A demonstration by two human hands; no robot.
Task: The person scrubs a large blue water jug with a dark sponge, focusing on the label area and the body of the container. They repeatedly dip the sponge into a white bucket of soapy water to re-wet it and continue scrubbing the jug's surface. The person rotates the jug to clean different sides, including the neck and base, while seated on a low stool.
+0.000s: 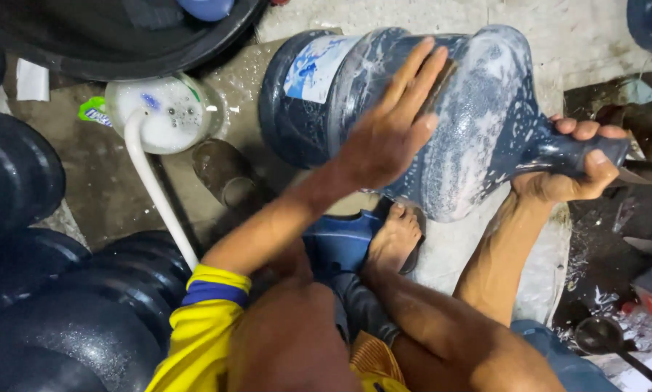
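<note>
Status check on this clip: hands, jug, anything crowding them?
Left hand flat on soapy blue plastic water jug, lying sideways. Right hand, grip closed round its neck. Foamy clear container with white hose alongside, apart.

Left hand [391, 134]: open, palm down, fingers spread and pointing away, pressed flat; forearm bare, yellow sleeve at the elbow. Right hand [569, 163]: closed in a fist-grip, thumb on top; forearm bare, reaching forward.
</note>
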